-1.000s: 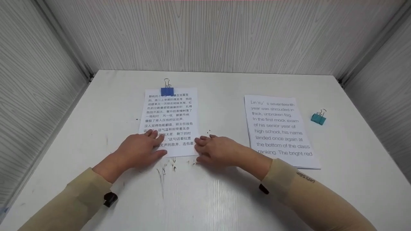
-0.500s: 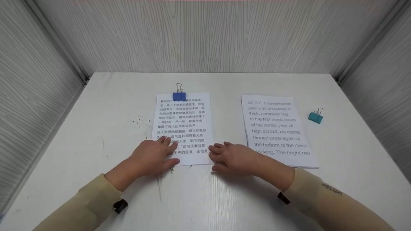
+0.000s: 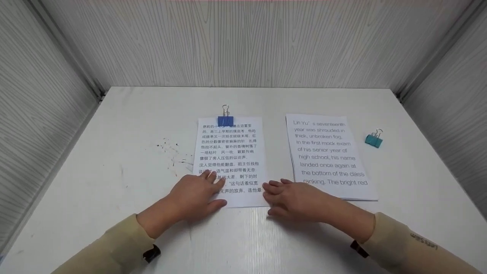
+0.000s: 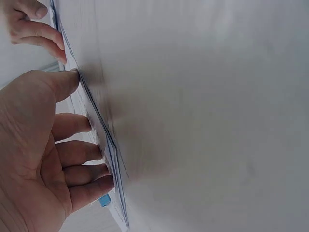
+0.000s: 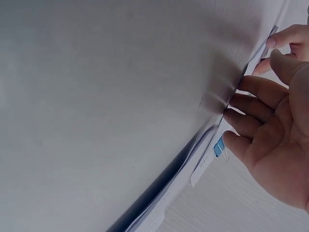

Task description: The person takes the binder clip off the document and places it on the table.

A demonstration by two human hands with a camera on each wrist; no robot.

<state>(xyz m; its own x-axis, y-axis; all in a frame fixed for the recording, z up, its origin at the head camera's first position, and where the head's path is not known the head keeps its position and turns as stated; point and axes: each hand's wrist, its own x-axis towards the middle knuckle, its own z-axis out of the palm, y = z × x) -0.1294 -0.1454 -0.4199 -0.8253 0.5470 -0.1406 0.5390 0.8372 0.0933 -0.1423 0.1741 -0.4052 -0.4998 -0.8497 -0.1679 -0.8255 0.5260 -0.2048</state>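
Clipped papers [image 3: 234, 154] lie just left of the loose stack [image 3: 325, 152], the left hand [image 3: 196, 196] and right hand [image 3: 300, 201] at their side edges with fingers loosely extended, gripping nothing, and pushing rightward could skew that seemingly unbound stack.

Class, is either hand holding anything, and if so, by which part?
Neither hand grips anything: the left hand rests on the lower left part of the clipped paper stack, and the right hand touches its lower right edge.
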